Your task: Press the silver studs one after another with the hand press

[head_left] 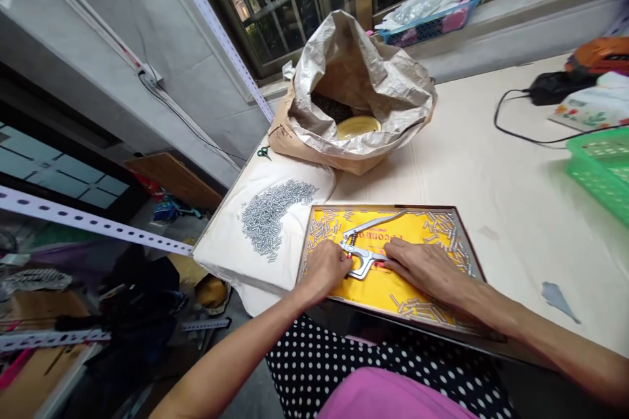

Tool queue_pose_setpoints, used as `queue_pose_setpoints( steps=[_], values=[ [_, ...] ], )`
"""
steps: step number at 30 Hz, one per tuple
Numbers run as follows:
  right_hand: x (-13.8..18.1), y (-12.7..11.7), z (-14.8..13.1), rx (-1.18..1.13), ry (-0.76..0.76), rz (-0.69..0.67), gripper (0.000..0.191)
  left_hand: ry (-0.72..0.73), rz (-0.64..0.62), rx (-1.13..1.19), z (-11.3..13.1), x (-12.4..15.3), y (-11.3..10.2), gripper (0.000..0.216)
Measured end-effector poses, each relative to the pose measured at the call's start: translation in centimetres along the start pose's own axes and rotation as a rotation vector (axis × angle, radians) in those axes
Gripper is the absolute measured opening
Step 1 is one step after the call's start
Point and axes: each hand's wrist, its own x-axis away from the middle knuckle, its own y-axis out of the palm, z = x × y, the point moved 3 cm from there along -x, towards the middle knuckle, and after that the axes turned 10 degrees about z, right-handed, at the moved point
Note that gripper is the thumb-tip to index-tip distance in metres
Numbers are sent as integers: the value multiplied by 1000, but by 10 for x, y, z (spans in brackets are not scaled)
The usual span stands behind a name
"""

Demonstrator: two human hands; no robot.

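Observation:
A silver plier-like hand tool (364,263) with a coil spring lies over the yellow bottom of a shallow dark-edged tray (383,207). Its upper handle slants up to the right, apart from the lower one. My right hand (430,268) is closed on the lower handle. At the tool's jaw end, my left hand (328,267) is closed in a pinch, with a small red piece (350,256) at its fingertips. Small metal pins (417,308) lie loose in the tray's corners and along its edges. The finger pads of both hands are hidden.
Left of the tray, a heap of small metal pins (270,216) lies on white cloth near green-handled scissors (264,153). Behind stands an open paper sack (339,160) holding dark bits and a yellow bowl (358,126). A green basket (602,167) and black cable (511,134) are at right.

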Motion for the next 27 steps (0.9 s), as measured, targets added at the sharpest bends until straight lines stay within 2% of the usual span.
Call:
queue_pose_setpoints(
  steps=[3, 5, 7, 9, 12, 15, 17, 20, 24, 27],
  values=[
    [1, 2, 5, 2, -8, 2, 21, 180, 116, -158, 14, 9, -1, 23],
    [3, 2, 5, -4, 5, 19, 22, 216, 81, -220, 13, 7, -4, 27],
    [6, 4, 5, -13, 6, 47, 22, 154, -11, -201, 2, -2, -11, 26],
    [9, 6, 4, -32, -10, 77, 22, 65, -39, -142, -14, -11, -21, 23],
    [11, 11, 7, -53, -33, 132, 24, 9, 86, -115, -34, -19, -33, 19],
    [12, 16, 10, -50, -46, 192, 28, 61, 166, -49, -46, -19, -35, 20],
    [13, 18, 12, -52, -57, 211, 28, 51, 262, -20, -57, -23, -39, 24],
    [15, 22, 13, -72, -70, 219, 30, -101, 414, -89, -87, -40, -58, 22],
    [18, 30, 18, -98, -62, 274, 33, -306, 467, -137, -133, -66, -87, 27],
    [19, 36, 20, -114, -58, 293, 35, -323, 443, -128, -149, -73, -86, 26]
  ],
)
